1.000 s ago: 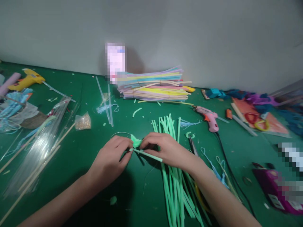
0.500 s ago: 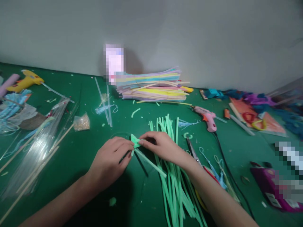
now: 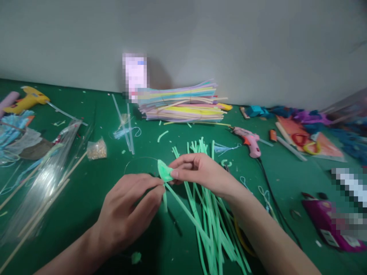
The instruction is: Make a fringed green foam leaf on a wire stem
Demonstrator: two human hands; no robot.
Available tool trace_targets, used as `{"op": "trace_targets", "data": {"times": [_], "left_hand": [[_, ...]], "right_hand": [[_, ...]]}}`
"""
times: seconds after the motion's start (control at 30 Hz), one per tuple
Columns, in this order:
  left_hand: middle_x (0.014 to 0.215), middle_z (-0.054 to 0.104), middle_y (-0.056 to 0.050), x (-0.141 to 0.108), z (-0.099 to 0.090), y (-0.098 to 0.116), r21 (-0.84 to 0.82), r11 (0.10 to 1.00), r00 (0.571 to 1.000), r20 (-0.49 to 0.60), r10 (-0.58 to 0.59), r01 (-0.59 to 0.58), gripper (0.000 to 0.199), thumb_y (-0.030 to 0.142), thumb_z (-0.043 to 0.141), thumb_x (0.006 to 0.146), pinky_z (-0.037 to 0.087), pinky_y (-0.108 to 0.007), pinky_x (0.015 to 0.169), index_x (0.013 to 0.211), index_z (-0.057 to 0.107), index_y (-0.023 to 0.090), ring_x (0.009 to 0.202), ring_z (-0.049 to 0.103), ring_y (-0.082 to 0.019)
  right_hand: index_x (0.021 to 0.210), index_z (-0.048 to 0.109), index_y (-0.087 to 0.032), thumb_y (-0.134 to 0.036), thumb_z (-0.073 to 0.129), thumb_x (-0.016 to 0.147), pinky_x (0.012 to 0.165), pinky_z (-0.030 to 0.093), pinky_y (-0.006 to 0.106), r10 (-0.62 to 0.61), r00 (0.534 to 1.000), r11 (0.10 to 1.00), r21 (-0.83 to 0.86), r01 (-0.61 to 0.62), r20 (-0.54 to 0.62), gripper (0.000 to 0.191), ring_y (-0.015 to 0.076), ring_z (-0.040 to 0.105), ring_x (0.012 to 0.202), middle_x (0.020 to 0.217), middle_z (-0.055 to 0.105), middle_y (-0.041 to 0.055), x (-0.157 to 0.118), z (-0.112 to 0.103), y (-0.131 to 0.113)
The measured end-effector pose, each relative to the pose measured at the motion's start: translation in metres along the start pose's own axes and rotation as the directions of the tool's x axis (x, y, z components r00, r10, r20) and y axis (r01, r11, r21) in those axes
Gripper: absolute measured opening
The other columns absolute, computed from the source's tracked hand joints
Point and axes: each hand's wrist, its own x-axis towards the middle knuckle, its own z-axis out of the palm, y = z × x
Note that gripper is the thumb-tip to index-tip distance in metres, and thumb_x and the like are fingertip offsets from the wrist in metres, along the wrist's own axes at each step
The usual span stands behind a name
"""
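Observation:
My right hand [image 3: 197, 172] pinches a small light-green fuzzy piece [image 3: 164, 171] between thumb and fingers, near the middle of the view. Just below that piece, my left hand [image 3: 133, 204] is closed, its thumb and forefinger pressed together at the piece's lower tip. Two green stems [image 3: 187, 211] run down from this point, one short and one long toward the lower right. A thin wire [image 3: 137, 157] loops out behind the piece. Under my right forearm lies a pile of loose green stems [image 3: 210, 229].
Bundled pastel stems [image 3: 183, 103] lie by the wall. A pink glue gun [image 3: 251, 143] with a black cord is at right, a yellow one [image 3: 31, 100] at far left. Clear plastic sleeves [image 3: 54, 168], a bead bag [image 3: 97, 149] and a purple pouch [image 3: 323, 217] sit around.
The green piece shows more fully, its flat side turned to view. My left hand has shifted slightly down, and the long stem now reaches farther to the lower right.

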Motion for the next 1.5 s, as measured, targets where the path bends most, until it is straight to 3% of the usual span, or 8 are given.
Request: {"op": "trace_targets", "data": {"times": [0.17, 0.27, 0.37, 0.57, 0.8, 1.07, 1.33, 1.5], "left_hand": [[0.098, 0.072, -0.005, 0.0, 0.013, -0.014, 0.011, 0.987, 0.985, 0.066, -0.16, 0.16, 0.011, 0.012, 0.058, 0.09, 0.049, -0.037, 0.085, 0.098, 0.061, 0.019, 0.094, 0.064, -0.023], [0.099, 0.071, -0.005, -0.002, 0.021, -0.027, -0.09, 0.949, 0.943, 0.172, -0.283, 0.302, 0.006, 0.016, 0.055, 0.092, 0.05, -0.035, 0.085, 0.09, 0.06, 0.019, 0.096, 0.065, -0.021], [0.103, 0.07, -0.005, -0.003, 0.025, -0.035, -0.14, 0.912, 0.902, 0.265, -0.34, 0.385, 0.006, 0.019, 0.054, 0.092, 0.05, -0.035, 0.086, 0.09, 0.059, 0.02, 0.099, 0.064, -0.021], [0.098, 0.062, -0.007, 0.004, 0.029, -0.031, -0.074, 0.948, 0.911, 0.309, -0.274, 0.31, 0.032, 0.031, 0.06, 0.092, 0.048, -0.039, 0.08, 0.122, 0.06, 0.02, 0.093, 0.057, -0.025], [0.089, 0.066, -0.006, 0.008, 0.038, -0.033, -0.135, 0.924, 0.882, 0.375, -0.286, 0.357, 0.021, 0.027, 0.049, 0.097, 0.045, -0.036, 0.078, 0.096, 0.068, 0.019, 0.087, 0.058, -0.023], [0.083, 0.071, -0.001, 0.004, 0.029, -0.04, -0.158, 0.846, 0.825, 0.368, -0.429, 0.51, 0.021, 0.031, 0.053, 0.096, 0.045, -0.029, 0.07, 0.091, 0.071, 0.022, 0.082, 0.063, -0.02], [0.085, 0.073, -0.001, 0.005, 0.031, -0.04, -0.199, 0.773, 0.78, 0.349, -0.518, 0.603, 0.017, 0.032, 0.058, 0.092, 0.047, -0.028, 0.073, 0.09, 0.073, 0.024, 0.082, 0.067, -0.019], [0.085, 0.074, 0.002, 0.005, 0.031, -0.042, -0.259, 0.728, 0.763, 0.353, -0.541, 0.635, 0.011, 0.031, 0.064, 0.088, 0.049, -0.026, 0.068, 0.092, 0.073, 0.026, 0.074, 0.067, -0.016]], "right_hand": [[0.101, 0.068, -0.018, -0.026, 0.071, 0.081, 0.078, 0.053, 0.035, -0.107, 0.988, 0.94, -0.336, 0.065, -0.108, 0.022, 0.0174, 0.066, 0.079, 0.086, 0.072, 0.0038, 0.015, 0.004, 0.02], [0.106, 0.068, -0.02, -0.011, 0.067, 0.08, 0.092, 0.048, 0.041, -0.392, 0.918, 0.622, -0.755, 0.208, -0.069, 0.028, 0.0231, 0.059, 0.101, 0.108, 0.066, 0.0087, 0.018, 0.003, 0.032], [0.112, 0.066, -0.021, -0.003, 0.063, 0.08, 0.097, 0.045, 0.039, -0.444, 0.889, 0.427, -0.845, 0.323, 0.115, 0.037, 0.0233, 0.052, 0.109, 0.111, 0.058, 0.0089, 0.013, 0.0, 0.034], [0.101, 0.057, -0.02, -0.001, 0.062, 0.08, 0.086, 0.049, 0.034, -0.315, 0.937, 0.438, -0.852, 0.286, 0.152, 0.029, 0.0214, 0.055, 0.102, 0.102, 0.059, 0.0056, -0.001, -0.003, 0.025], [0.1, 0.056, -0.021, -0.009, 0.058, 0.088, 0.077, 0.049, 0.033, -0.326, 0.944, 0.47, -0.859, 0.205, 0.047, 0.017, 0.0201, 0.061, 0.09, 0.093, 0.066, 0.0041, -0.004, -0.003, 0.018], [0.106, 0.067, -0.025, -0.016, 0.07, 0.085, 0.088, 0.047, 0.034, -0.334, 0.922, 0.494, -0.797, 0.347, 0.194, 0.023, 0.0187, 0.062, 0.099, 0.103, 0.073, -0.0006, 0.002, -0.011, 0.017], [0.093, 0.072, -0.022, -0.02, 0.065, 0.09, 0.081, 0.051, 0.03, -0.499, 0.847, 0.431, -0.796, 0.426, 0.183, 0.008, 0.0165, 0.067, 0.089, 0.09, 0.076, 0.0006, 0.017, 0.007, 0.039], [0.095, 0.071, -0.023, -0.024, 0.067, 0.088, 0.083, 0.053, 0.03, -0.498, 0.865, 0.504, -0.789, 0.352, 0.067, 0.008, 0.0168, 0.071, 0.092, 0.098, 0.077, 0.0005, 0.021, 0.008, 0.043]]}}
